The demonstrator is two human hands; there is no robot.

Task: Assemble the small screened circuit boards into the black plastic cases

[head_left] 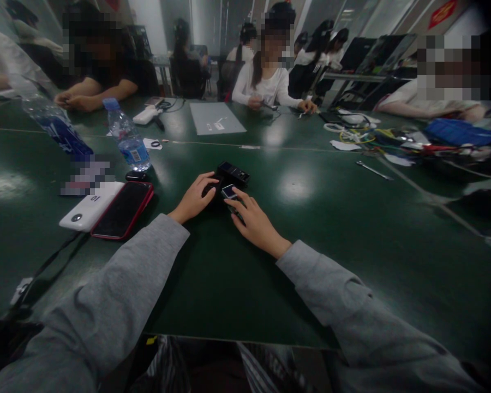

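Observation:
My left hand (195,197) rests on the dark green table (237,284), its fingers curled round a small black object (211,190) that I cannot name. My right hand (254,222) lies beside it, thumb and forefinger pinched on a small square part with a pale blue face (228,191). Just beyond both hands lies a flat black device (233,172). Both arms wear grey sleeves.
At my left lie a red-cased phone (123,209), a white power bank (90,206) and two water bottles (127,136). Other people sit round the far side. A grey mat (216,118) lies ahead; cables, tools and a blue tray (458,132) clutter the right.

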